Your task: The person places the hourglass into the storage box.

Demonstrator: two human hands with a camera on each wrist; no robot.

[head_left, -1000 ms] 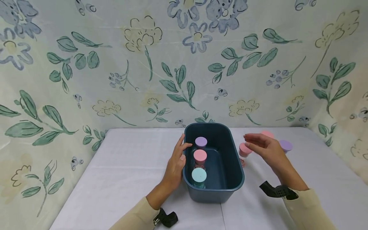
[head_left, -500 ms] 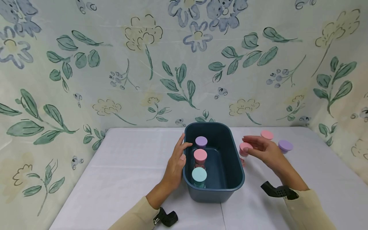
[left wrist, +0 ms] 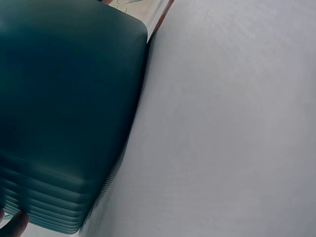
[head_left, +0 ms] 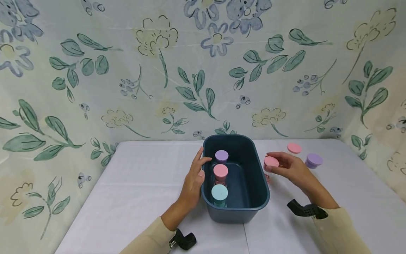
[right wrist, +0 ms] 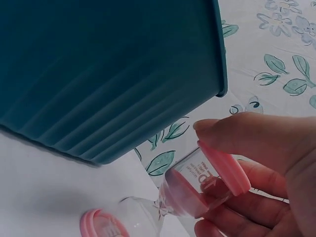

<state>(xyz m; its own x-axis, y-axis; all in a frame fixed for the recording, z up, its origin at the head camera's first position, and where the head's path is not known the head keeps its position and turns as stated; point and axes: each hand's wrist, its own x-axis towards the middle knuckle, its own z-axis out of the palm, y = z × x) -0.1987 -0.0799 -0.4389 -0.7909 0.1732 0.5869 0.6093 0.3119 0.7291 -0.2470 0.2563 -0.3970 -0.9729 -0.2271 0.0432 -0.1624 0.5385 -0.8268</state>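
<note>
My right hand (head_left: pixel 291 167) pinches the pink cap of a sand timer (right wrist: pixel 186 185) just right of the dark blue bin (head_left: pixel 236 215). In the right wrist view the timer is clear glass with pink sand and printed lettering, tilted, its other pink end (right wrist: pixel 91 224) toward the table. The thumb lies over the upper cap and the fingers curl beneath it. My left hand (head_left: pixel 191 181) grips the bin's left rim, one finger bent over the edge, others along the outside. Inside, in a row along the left wall, stand purple (head_left: pixel 221 156), pink (head_left: pixel 220 171) and mint-capped (head_left: pixel 219 193) timers.
Behind my right hand stand another pink-capped timer (head_left: pixel 294 147) and a purple-capped one (head_left: pixel 313 160). White cloth (head_left: pixel 142 194) covers the table, and a floral curtain (head_left: pixel 190 70) hangs behind its back edge. Both wrists wear black camera mounts (head_left: pixel 307 210).
My right hand has come down from hovering beside the pink-capped timer and taken hold of its cap, which tilts slightly toward me. My left hand and the bin have stayed in place.
</note>
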